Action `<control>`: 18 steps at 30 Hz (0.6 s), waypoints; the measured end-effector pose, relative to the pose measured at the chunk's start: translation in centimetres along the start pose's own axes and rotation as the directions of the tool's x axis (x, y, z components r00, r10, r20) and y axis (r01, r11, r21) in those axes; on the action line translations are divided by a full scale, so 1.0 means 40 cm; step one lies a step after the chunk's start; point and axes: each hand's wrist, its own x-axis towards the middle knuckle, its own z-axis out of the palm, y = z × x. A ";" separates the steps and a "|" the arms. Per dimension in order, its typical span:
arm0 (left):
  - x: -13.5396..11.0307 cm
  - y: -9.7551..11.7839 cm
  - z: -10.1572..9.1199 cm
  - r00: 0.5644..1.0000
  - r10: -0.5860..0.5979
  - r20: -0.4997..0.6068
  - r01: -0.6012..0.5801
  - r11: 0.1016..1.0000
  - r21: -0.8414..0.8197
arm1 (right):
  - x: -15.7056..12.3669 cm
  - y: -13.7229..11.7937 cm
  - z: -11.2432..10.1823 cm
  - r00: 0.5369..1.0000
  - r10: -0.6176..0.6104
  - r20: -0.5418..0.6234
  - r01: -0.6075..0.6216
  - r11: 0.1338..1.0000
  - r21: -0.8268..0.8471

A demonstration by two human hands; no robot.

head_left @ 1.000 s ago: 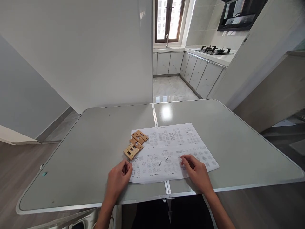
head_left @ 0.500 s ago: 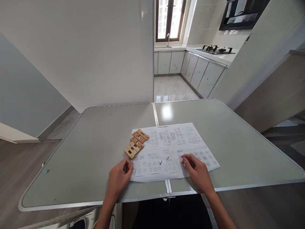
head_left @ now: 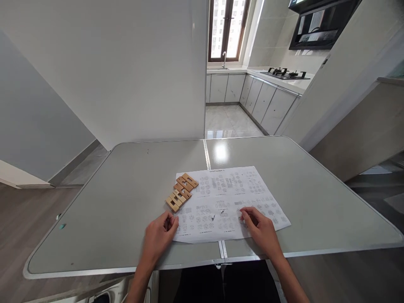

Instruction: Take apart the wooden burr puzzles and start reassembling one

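A white printed sheet [head_left: 230,198] full of small diagrams lies on the grey folding table [head_left: 120,202]. A row of several notched wooden puzzle pieces [head_left: 181,191] rests on the sheet's left edge. My left hand [head_left: 159,237] sits at the sheet's near left corner with its fingers curled loosely, thumb and fingertips touching the paper's edge. My right hand [head_left: 260,229] rests on the sheet's near right part, fingers bent down onto the paper. Neither hand holds a wooden piece.
A seam [head_left: 213,189] runs down the table's middle under the sheet. A white wall panel [head_left: 126,75] stands behind the table. Beyond it a kitchen shows, with cabinets [head_left: 252,97], a stove [head_left: 285,73] and a window [head_left: 227,29]. A small teal mark [head_left: 62,226] lies near the table's left edge.
The camera view has shifted slightly; my hands and the wooden pieces stay in about the same places on the sheet.
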 end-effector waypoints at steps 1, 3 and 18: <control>0.000 0.000 0.000 1.000 -0.006 0.004 0.006 1.000 -0.014 | 0.000 0.001 0.001 1.000 0.001 0.001 -0.001 1.000 0.001; -0.001 0.000 -0.001 1.000 -0.013 0.007 0.014 0.999 -0.052 | 0.000 0.001 0.001 1.000 0.000 0.003 0.000 1.000 0.007; 0.145 0.109 -0.018 0.966 0.211 -0.150 -0.209 0.978 0.023 | 0.003 0.003 -0.004 0.999 -0.034 0.028 0.033 0.999 0.034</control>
